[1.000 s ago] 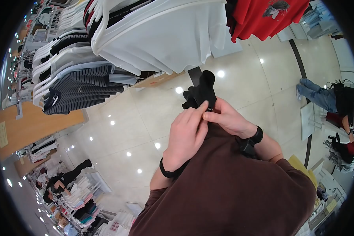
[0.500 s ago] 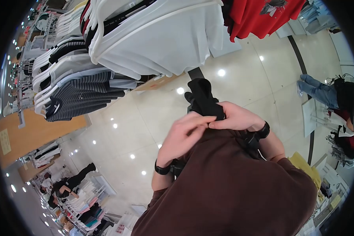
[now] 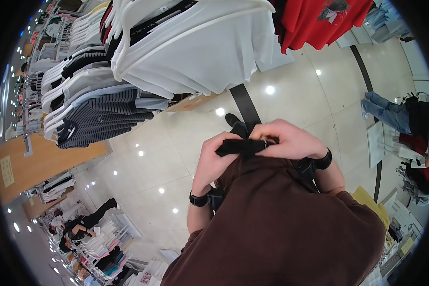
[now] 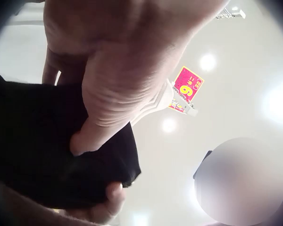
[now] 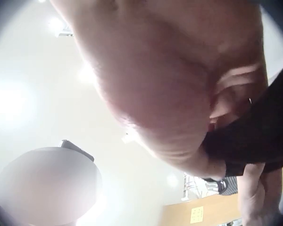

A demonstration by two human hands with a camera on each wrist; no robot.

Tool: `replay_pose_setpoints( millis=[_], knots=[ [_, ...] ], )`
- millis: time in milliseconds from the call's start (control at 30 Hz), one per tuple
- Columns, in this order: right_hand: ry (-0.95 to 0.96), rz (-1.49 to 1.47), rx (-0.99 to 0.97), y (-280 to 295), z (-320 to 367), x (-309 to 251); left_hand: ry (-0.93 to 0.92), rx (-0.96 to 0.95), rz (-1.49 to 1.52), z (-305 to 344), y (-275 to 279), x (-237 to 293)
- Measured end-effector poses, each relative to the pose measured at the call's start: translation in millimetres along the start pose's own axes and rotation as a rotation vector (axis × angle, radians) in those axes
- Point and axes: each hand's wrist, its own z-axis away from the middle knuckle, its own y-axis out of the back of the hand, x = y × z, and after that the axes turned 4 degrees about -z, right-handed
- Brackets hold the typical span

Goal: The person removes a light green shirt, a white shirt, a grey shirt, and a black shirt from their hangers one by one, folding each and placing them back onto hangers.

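A folded piece of black, sock-like cloth (image 3: 234, 147) is stretched between both hands in front of the brown shirt (image 3: 281, 224). My left hand (image 3: 209, 161) grips its left end, the thumb lying across the cloth in the left wrist view. At the other end my right hand (image 3: 291, 139) pinches the cloth between thumb and fingers, where a small shiny bit shows. The right wrist view has the black cloth (image 5: 266, 125) running out from under the right hand (image 5: 155, 89). Bands with small cameras sit on both wrists.
White shirts (image 3: 195, 52) hang at the upper left beside striped ones (image 3: 107, 114), with a red shirt (image 3: 326, 24) farther right. A black shoe (image 3: 232, 119) stands on the tiled floor beyond the hands. People stand at the far right and lower left among racks.
The cloth has come down from pointing away from the body to lying crosswise between the hands. The left hand has shifted from touching its near end to gripping the left end.
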Motion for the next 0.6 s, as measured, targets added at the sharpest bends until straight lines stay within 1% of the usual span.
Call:
replay_pose_setpoints(
  millis=[33,67,100,133,167,233,267,300,333,367,400,433,467,500,567,600],
  knots=[
    [0.001,0.001,-0.001,0.6,-2.0,4.5,0.03,0.016,0.021,0.1,0.7,-0.4],
    [0.085,0.064,0.103,1.2,-4.8,13.2,0.029,0.016,0.02,-1.6,-1.5,1.2],
    [0.169,0.127,0.208,2.1,-6.7,17.6,-0.1,0.116,-0.059,-5.0,-6.0,4.7],
    [0.169,0.204,0.242,1.2,-9.6,16.4,-0.23,0.214,-0.138,-7.3,-8.0,7.0],
    [0.172,0.204,0.245,0.2,-11.8,18.5,-0.232,0.212,-0.14,-6.6,-6.5,5.7],
    [0.158,0.433,0.279,-3.9,-17.2,30.0,0.023,0.136,0.046,-3.2,-3.1,2.8],
    [0.166,0.495,0.327,-8.5,-19.9,34.9,0.022,0.134,0.044,-2.6,-5.3,4.3],
    [0.168,0.494,0.328,-9.3,-21.4,43.4,-0.013,0.188,0.062,-2.4,-8.8,8.3],
    [0.146,0.615,0.336,-9.5,-23.4,50.6,-0.049,0.243,0.079,-2.2,-10.1,10.8],
    [0.123,0.735,0.342,-8.8,-24.0,55.6,-0.05,0.246,0.077,-1.4,-9.4,9.8],
    [0.127,0.735,0.34,-6.7,-23.9,58.5,-0.022,0.293,0.109,-0.7,-9.0,7.9],
    [0.082,0.726,0.354,-4.2,-24.2,58.9,0.006,0.338,0.143,-0.2,-8.7,7.0],
    [0.035,0.718,0.368,-1.5,-24.7,59.1,0.005,0.34,0.142,-0.1,-7.0,7.3],
    [0.035,0.718,0.368,1.6,-24.5,59.8,0.031,0.344,0.154,0.4,-4.4,8.3],
    [0.132,0.729,0.46,6.1,-24.6,60.6,0.057,0.347,0.166,2.4,0.2,10.3],
    [0.134,0.729,0.46,6.8,-25.0,58.7,0.072,0.327,0.152,3.5,2.3,11.5]
  ],
)
